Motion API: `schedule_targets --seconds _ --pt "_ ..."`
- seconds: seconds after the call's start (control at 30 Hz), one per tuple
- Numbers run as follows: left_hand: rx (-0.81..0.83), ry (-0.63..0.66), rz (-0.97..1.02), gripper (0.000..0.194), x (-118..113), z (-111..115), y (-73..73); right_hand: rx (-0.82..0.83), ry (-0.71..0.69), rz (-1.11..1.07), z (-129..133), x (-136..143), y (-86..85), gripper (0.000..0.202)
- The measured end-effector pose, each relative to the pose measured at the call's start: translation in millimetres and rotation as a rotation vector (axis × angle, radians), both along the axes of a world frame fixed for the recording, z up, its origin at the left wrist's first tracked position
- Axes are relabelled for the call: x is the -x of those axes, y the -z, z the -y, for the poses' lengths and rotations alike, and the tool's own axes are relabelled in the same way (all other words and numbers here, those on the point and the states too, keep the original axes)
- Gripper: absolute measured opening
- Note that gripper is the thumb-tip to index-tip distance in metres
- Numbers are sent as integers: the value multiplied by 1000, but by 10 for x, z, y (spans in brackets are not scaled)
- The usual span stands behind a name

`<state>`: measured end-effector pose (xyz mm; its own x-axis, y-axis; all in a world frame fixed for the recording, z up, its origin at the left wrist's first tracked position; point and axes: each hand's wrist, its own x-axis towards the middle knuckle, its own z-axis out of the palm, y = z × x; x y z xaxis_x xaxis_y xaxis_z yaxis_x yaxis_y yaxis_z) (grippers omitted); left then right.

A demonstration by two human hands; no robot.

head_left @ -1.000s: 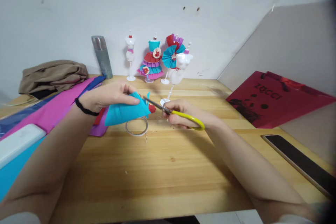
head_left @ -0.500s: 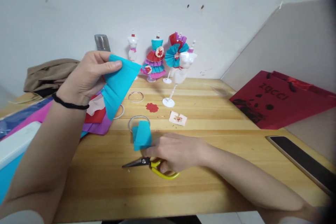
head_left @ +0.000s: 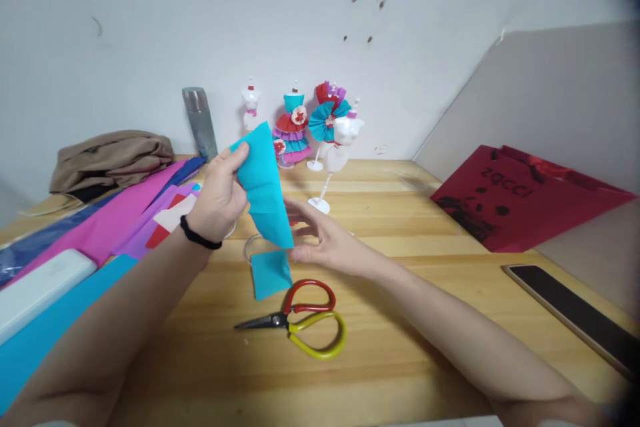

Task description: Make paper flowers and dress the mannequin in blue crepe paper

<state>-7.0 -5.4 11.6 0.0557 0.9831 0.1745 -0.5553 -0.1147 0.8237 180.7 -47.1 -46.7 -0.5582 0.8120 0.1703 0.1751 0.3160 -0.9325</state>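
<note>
My left hand (head_left: 220,190) pinches a turquoise crepe paper piece (head_left: 264,187) between thumb and fingers, holding it up over the table. Just right of the paper's lower edge is my right hand (head_left: 330,240), its thumb and fingers apart; whether a fingertip touches the paper is hard to see. A smaller turquoise paper piece (head_left: 270,277) lies below, overlapping a thin ring (head_left: 247,250). Scissors (head_left: 279,320) with one red and one yellow handle rest on the wood in front, blades pointing left.
A bare white mini dress form (head_left: 336,159) stands behind my right hand. Farther back is a dress form in a ruffled paper dress (head_left: 293,127). Left are coloured papers (head_left: 90,227), a white case (head_left: 47,290), a flask (head_left: 199,121) and brown cloth (head_left: 110,153). Right: red bag (head_left: 520,200), phone (head_left: 565,310).
My right hand has left the scissors and moved up to the turquoise paper. My left hand has brought the paper rightward and lower in front of me. The view has shifted slightly.
</note>
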Motion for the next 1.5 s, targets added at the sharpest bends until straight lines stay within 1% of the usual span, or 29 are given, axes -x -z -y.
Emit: schedule_targets --seconds 0.07,0.1,0.17,0.23,0.3,0.43,0.53,0.6,0.67,0.73,0.83,0.87,0.93,1.0,1.07,1.17,1.27,1.33,1.4,1.47,1.5 --pt "-26 -10 2 10 -44 -21 119 76 -53 -88 -19 20 32 89" --pt "-38 -13 10 10 -59 -30 166 103 -61 -137 -27 32 49 87" --pt "-19 -11 18 12 -79 -41 226 127 -38 -218 -55 49 85 73" --pt "2 -24 42 11 -99 -42 236 157 18 -270 -103 39 120 51" --pt "6 -28 64 12 -117 -40 212 217 84 -315 -161 -2 139 40" --pt "12 -1 103 20 -111 -68 168 288 194 -394 -259 -117 109 39" --pt "14 45 100 24 -47 -118 191 326 237 -408 -302 -176 44 42" --pt "-3 81 19 26 12 -147 218 323 250 -396 -317 -204 -7 43" --pt "-7 107 -119 27 70 -166 239 286 253 -375 -328 -234 -57 41" --pt "13 109 -226 30 112 -173 250 257 264 -360 -341 -275 -97 39" --pt "20 62 -280 42 136 -164 254 263 310 -370 -372 -347 -132 43" --pt "16 65 -294 46 137 -156 253 270 326 -377 -382 -369 -139 45" --pt "-1 123 -330 56 141 -133 243 286 339 -405 -398 -404 -152 48" --pt "-57 206 -391 67 160 -109 218 309 335 -458 -409 -425 -169 50" --pt "-152 271 -513 75 203 -100 181 345 317 -517 -417 -436 -188 47" --pt "-304 367 -752 84 299 -133 144 427 280 -598 -428 -441 -210 34" --pt "-446 438 -1001 93 380 -201 179 505 270 -673 -432 -436 -219 23" --pt "-521 413 -1195 97 383 -218 229 527 280 -682 -423 -425 -224 19" --pt "-554 312 -1307 101 324 -185 273 539 286 -670 -404 -408 -235 16" --pt "-559 255 -1299 100 207 -111 302 560 278 -663 -377 -384 -251 17" --pt "-561 238 -1268 96 133 -72 312 572 269 -663 -361 -369 -261 18"
